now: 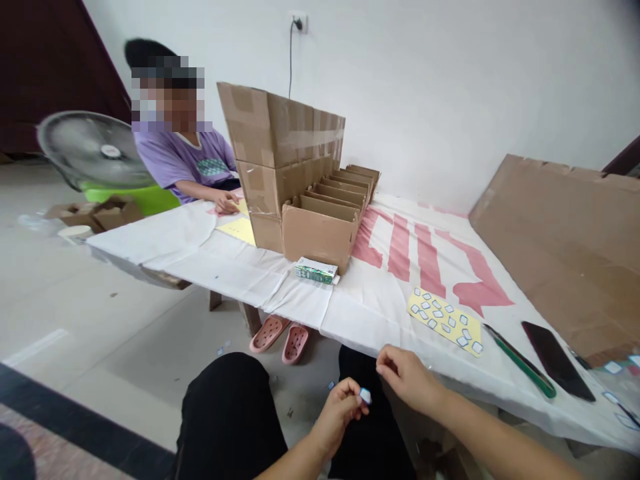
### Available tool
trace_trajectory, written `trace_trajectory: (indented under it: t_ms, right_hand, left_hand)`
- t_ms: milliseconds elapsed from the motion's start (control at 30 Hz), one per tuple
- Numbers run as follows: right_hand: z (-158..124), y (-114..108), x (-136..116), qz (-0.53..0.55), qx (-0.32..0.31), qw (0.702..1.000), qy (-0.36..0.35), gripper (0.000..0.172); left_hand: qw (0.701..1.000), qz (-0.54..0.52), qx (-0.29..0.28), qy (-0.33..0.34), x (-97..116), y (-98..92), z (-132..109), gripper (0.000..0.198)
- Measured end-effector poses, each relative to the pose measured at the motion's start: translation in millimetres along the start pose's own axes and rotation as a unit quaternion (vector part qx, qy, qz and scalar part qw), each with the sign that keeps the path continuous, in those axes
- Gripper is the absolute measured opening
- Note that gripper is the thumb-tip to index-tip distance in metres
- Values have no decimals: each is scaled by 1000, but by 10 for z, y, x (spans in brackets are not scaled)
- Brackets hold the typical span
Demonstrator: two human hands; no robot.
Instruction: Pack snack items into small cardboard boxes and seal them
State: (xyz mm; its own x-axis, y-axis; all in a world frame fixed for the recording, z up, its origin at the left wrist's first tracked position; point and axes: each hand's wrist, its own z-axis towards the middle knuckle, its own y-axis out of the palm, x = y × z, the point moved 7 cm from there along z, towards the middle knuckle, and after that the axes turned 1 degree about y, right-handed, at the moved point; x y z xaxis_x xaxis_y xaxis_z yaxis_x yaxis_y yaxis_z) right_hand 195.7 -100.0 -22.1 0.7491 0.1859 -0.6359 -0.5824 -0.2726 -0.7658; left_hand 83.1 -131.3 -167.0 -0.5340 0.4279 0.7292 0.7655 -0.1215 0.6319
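Observation:
Over my lap, my left hand (343, 412) is closed, pinching a small white piece with a blue edge (365, 396) between thumb and fingers. My right hand (407, 379) is just to the right, at the table's front edge, with its fingers curled together; whether anything is inside them is hidden. The two hands are apart. Beyond my right hand a yellow card (475, 327) lies on the table, bearing several small white pieces with dark outlines. To its right lie a slim tool with a green handle (537, 379) and a dark phone (557, 360).
A white cloth with red shapes covers the table (300, 303). Stacked cardboard boxes (290, 160) and a small green-white box (316, 270) stand mid-table. A person in purple (200, 160) sits at the far left, a hand on the table. A cardboard sheet (560, 247) leans at right.

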Motion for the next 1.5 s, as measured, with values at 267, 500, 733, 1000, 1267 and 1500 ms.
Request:
trace_trajectory:
  t_ms: [267,500,733,1000,1267,1500]
  right_hand:
    - [-89,422,39,20,-82,996,2,15]
    - [-96,414,28,0,-42,999,-4,11]
    - [-34,255,-20,-37,-53,998,-15,11]
    - [354,-347,75,115,-17,993,-7,7]
    - [1046,-1233,937,144,84,979,115,20]
    - [1205,-1349,1444,47,101,975,190,25]
  left_hand:
    - [1000,-19,-14,-2,48,40,-13,19]
    - [999,5,-36,7,46,62,-29,23]
    - [997,31,-67,2,40,99,-30,28]
    - [998,51,-32,-12,-99,-25,74,36]
    - [994,108,13,-26,-234,-192,188,27]
    - [992,123,6,-25,-247,-196,194,25]
